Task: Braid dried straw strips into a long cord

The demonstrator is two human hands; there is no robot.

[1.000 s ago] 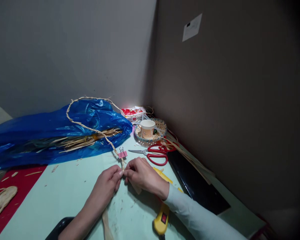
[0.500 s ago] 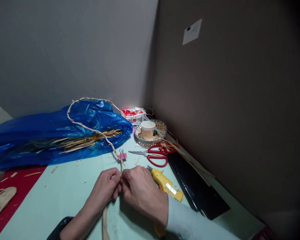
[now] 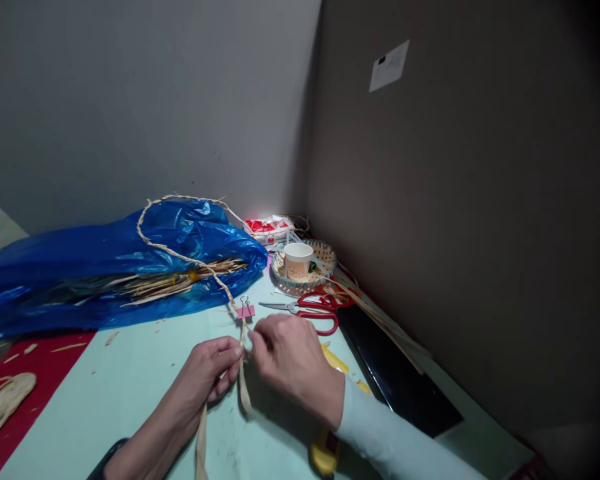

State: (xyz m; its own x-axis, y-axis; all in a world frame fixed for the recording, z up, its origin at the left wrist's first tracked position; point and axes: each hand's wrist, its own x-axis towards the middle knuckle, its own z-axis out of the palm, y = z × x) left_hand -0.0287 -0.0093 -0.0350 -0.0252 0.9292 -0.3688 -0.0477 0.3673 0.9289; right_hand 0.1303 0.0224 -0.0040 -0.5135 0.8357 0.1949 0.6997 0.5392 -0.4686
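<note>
A pale braided cord of dried plant fibre (image 3: 219, 279) loops over the blue plastic bag and comes down to a pink binder clip (image 3: 246, 311). Just below the clip, my left hand (image 3: 200, 368) pinches the braid's lower end between thumb and fingertips. One loose fibre strip (image 3: 245, 393) dangles below that pinch, and another strip (image 3: 201, 443) hangs beneath the left palm. My right hand (image 3: 296, 363) is closed to the right of the braid, its fingertips on a thin fibre strand running from below the clip. Its curled fingers hide part of that strand.
Beyond the right hand lie red-handled scissors (image 3: 317, 312), a partly covered yellow glue gun (image 3: 336, 359) and a black flat case (image 3: 380, 360). A paper cup (image 3: 298, 260) stands in a woven basket (image 3: 325, 257). The blue bag (image 3: 80, 247) holds a fibre bundle (image 3: 165, 285).
My right hand has moved slightly up and right, away from the left fingers, with a strand. A loose strip now shows hanging between the hands. The left hand keeps pinching the braid.
</note>
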